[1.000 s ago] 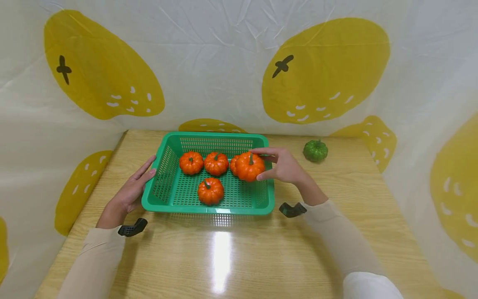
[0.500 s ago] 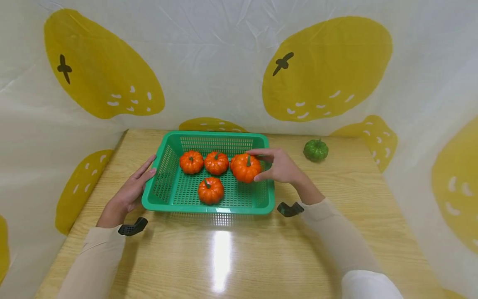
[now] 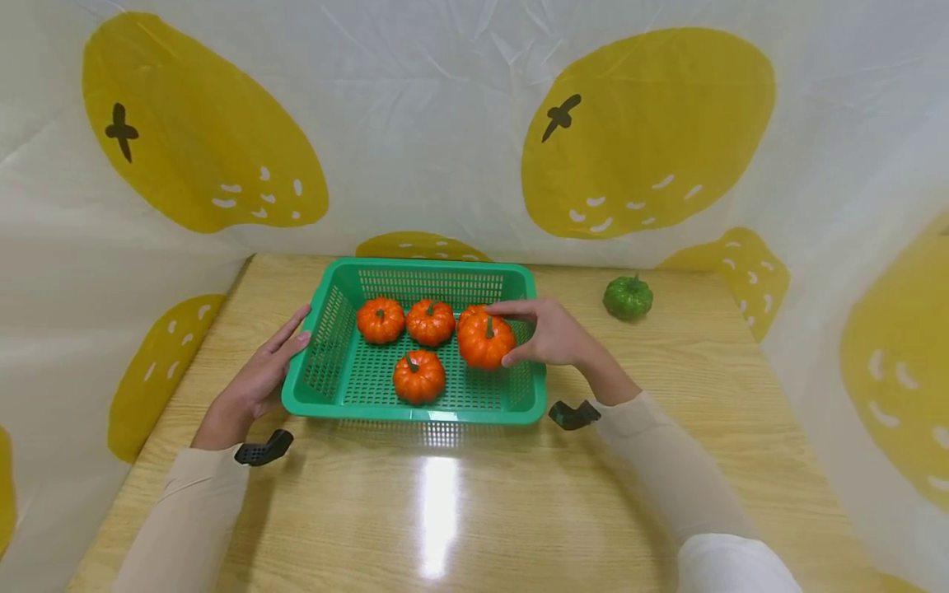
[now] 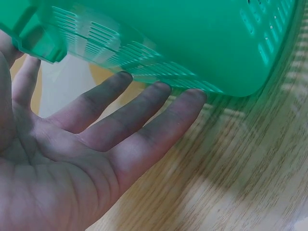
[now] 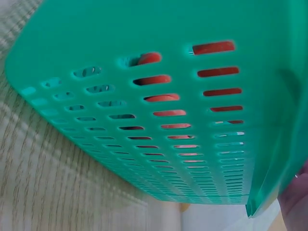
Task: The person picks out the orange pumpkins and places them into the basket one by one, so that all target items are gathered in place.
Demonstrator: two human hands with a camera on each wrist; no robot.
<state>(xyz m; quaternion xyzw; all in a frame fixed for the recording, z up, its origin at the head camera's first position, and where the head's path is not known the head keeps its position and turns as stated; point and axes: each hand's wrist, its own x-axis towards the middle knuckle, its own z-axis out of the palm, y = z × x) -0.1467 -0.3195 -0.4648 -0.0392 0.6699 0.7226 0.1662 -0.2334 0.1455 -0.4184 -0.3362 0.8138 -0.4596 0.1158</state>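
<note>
A small orange pumpkin [image 3: 485, 341] is held between the thumb and fingers of my right hand [image 3: 552, 333], over the right end of a green plastic basket [image 3: 415, 414]. Behind it, another orange pumpkin [image 3: 472, 311] shows only in part. Three more lie on the basket floor: a left pumpkin [image 3: 381, 320], a middle pumpkin [image 3: 431, 322] and a front pumpkin [image 3: 418, 377]. My left hand [image 3: 263, 375] rests against the basket's left side, its thumb at the rim. In the left wrist view its fingers [image 4: 166, 120] stretch out along the basket's outer wall.
A glittery green pumpkin [image 3: 628, 298] sits on the wooden table [image 3: 593, 511] at the back right, outside the basket. White sheeting [image 3: 423, 165] with yellow fruit prints stands behind and at both sides. The right wrist view is mostly filled by the basket's slotted wall [image 5: 159, 96].
My right hand has moved slightly left and lower with the orange pumpkin, which now covers less of the one behind. My left hand and the basket have stayed in place.
</note>
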